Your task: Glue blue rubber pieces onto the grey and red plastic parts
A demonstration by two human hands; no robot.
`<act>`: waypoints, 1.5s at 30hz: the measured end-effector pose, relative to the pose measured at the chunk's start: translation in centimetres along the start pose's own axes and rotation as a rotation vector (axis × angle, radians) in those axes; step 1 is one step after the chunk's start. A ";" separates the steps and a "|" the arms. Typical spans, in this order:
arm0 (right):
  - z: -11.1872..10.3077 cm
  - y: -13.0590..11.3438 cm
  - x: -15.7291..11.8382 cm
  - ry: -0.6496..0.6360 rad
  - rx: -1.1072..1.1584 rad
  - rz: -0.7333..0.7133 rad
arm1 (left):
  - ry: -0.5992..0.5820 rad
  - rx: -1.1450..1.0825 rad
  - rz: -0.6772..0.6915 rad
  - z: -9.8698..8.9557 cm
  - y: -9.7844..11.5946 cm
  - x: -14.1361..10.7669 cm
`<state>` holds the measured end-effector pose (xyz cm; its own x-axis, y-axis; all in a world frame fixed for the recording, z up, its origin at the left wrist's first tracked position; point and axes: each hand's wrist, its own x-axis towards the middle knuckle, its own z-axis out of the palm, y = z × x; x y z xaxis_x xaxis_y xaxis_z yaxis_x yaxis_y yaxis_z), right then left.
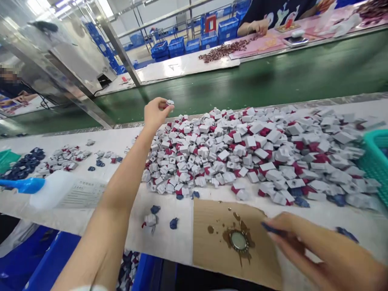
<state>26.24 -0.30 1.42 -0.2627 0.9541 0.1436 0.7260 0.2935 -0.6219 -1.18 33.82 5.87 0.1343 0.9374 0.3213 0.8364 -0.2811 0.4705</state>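
Dark blue piece (273, 229) pinched in right hand (298, 238) fingertips

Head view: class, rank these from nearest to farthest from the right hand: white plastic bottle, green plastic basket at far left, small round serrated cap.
1. Small round serrated cap: left of the right hand, on brown cardboard.
2. White plastic bottle: farther left.
3. Green plastic basket: at the left edge.

bottle label (85, 193) | printed lines, too blurred || far board (151, 74) | letter-like mark (173, 67)
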 end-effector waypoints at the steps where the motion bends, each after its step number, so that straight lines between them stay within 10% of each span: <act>1: 0.3 -0.6 -0.3 -0.022 -0.004 -0.033 | 0.047 -0.114 -0.008 -1.0 0.5 -2.5; 8: 3.7 -2.6 0.7 0.001 -0.207 -0.269 | 0.015 -0.670 -0.331 -5.8 3.4 -23.0; 14: 3.8 -2.5 0.8 -0.034 -0.266 -0.299 | 0.088 -1.158 -0.715 -3.3 7.2 -32.7; 25: 1.1 -7.2 0.5 0.070 0.257 -0.114 | -0.266 -1.580 -0.709 -2.1 11.0 -34.0; 45: 1.0 -6.3 2.0 -0.111 0.323 -0.164 | -0.267 -1.442 -0.566 -1.5 11.1 -33.5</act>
<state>20.51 -0.34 4.83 -0.4389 0.8785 0.1887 0.4350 0.3916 -0.8108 2.77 -1.04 1.57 0.2086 0.9488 -0.2371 -0.3623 0.3001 0.8824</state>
